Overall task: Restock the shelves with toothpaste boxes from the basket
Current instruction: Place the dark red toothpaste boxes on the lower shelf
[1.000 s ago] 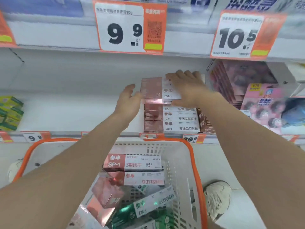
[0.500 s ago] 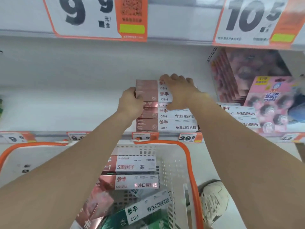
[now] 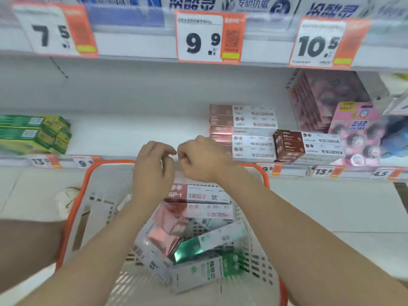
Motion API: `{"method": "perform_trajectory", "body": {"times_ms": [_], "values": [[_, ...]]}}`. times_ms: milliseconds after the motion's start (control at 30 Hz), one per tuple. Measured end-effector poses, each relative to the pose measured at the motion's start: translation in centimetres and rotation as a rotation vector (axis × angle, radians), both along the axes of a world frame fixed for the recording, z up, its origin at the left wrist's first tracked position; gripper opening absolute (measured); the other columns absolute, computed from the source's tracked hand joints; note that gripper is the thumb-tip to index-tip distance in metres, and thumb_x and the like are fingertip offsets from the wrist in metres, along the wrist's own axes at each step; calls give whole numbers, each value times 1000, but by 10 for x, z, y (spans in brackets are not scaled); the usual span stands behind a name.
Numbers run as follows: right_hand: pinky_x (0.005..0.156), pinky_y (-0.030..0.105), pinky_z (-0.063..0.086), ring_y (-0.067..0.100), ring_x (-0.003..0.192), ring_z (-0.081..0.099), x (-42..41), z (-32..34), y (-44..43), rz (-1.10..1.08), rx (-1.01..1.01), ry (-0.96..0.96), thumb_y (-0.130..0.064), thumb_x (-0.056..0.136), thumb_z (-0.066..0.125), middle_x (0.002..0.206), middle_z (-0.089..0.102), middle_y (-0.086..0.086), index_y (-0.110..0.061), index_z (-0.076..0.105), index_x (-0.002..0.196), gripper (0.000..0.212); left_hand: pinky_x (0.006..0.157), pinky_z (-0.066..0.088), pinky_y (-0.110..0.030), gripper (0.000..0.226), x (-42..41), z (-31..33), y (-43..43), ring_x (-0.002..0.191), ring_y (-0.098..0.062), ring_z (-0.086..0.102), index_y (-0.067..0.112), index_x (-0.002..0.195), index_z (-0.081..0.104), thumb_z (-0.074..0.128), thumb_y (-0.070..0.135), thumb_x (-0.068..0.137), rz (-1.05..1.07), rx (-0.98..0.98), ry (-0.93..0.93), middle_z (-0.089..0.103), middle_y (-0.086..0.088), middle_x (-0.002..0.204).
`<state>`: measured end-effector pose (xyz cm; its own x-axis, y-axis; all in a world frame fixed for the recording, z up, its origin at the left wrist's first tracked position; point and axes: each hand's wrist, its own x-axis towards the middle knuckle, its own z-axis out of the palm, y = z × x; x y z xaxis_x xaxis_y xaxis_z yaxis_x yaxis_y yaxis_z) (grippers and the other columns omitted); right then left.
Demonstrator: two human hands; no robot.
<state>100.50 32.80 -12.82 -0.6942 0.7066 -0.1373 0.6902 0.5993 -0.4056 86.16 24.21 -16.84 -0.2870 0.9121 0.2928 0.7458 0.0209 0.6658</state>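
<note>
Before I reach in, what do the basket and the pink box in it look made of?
The basket looks like moulded plastic, matte, going by its slotted white walls and orange rim. The pink box is probably cardboard with a metallic foil finish; its faces throw bright glare.

Perhaps five shelved boxes (image 3: 242, 131), one basket (image 3: 74, 195)

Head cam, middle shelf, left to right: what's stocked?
green boxes → rose-pink CB-1 stack → dark red boxes → pink blister pack
</note>
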Motion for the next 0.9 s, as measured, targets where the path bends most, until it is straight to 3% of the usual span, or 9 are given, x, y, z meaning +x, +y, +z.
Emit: {"method": "perform_trajectory", "body": {"times_ms": [133,233,300,400,500,567,700,800,900], "values": [[76,35,59,26,86,69,-10,-21,-63,54,-459,-160,-24,84,67,95,72,4,-19,73,103,21,72,49,-36,26,-25,-31,-58,82,-24,64,16,87,71,46,16,88,189,-185,-97,69,-1,87],[95,42,55,28,115,61,-8,-46,-114,-26,-593,-197,-41,79,81,132,57,7,-19,45,146,79,85,55,-42,20,-42,-62,-94,97,-31,65,11,108,70,55,14,96,327,-545,-102,68,-10,105],[103,48,52,31,127,54,-11,-64,-144,-140,-567,-128,-46,76,84,144,44,8,-23,29,155,98,87,55,-41,33,-49,-79,-114,103,-33,62,-1,125,62,62,16,97,341,-748,-159,64,-19,121],[93,46,56,28,114,62,-17,-82,-160,-273,-444,-33,-43,85,78,131,54,5,-27,41,142,70,64,51,-29,31,-47,-81,-127,79,-17,61,0,128,55,60,12,100,349,-826,-346,66,-11,109],[72,33,57,18,88,67,-11,-70,-150,-471,-487,103,-39,81,80,102,68,-3,-30,50,121,51,71,59,-36,46,-51,-91,-115,95,-28,67,2,136,52,57,6,91,438,-843,-532,66,-15,120],[60,27,51,15,75,68,4,-59,-136,-585,-658,210,-31,83,82,91,71,0,-26,49,119,49,72,64,-48,43,-56,-106,-107,99,-35,67,1,126,57,58,4,83,509,-840,-668,67,-20,121],[75,41,60,19,68,67,52,-50,-112,-745,-904,305,-28,94,73,76,73,8,-15,59,120,33,70,66,-48,20,-46,-101,-105,90,-28,73,6,109,66,55,-2,94,507,-813,-676,75,-12,104],[80,44,65,32,73,72,79,-54,-107,-909,-1017,363,-23,92,77,83,66,13,-12,64,117,30,51,54,-27,30,-26,-91,-100,84,-19,69,6,129,58,52,-2,100,473,-747,-650,72,-10,115],[68,34,57,33,80,77,89,-57,-110,-913,-1007,357,-20,91,77,81,65,11,-11,63,116,30,55,57,-35,48,-6,-84,-96,87,-22,67,9,148,34,47,-2,102,376,-803,-735,63,-13,127]]}}
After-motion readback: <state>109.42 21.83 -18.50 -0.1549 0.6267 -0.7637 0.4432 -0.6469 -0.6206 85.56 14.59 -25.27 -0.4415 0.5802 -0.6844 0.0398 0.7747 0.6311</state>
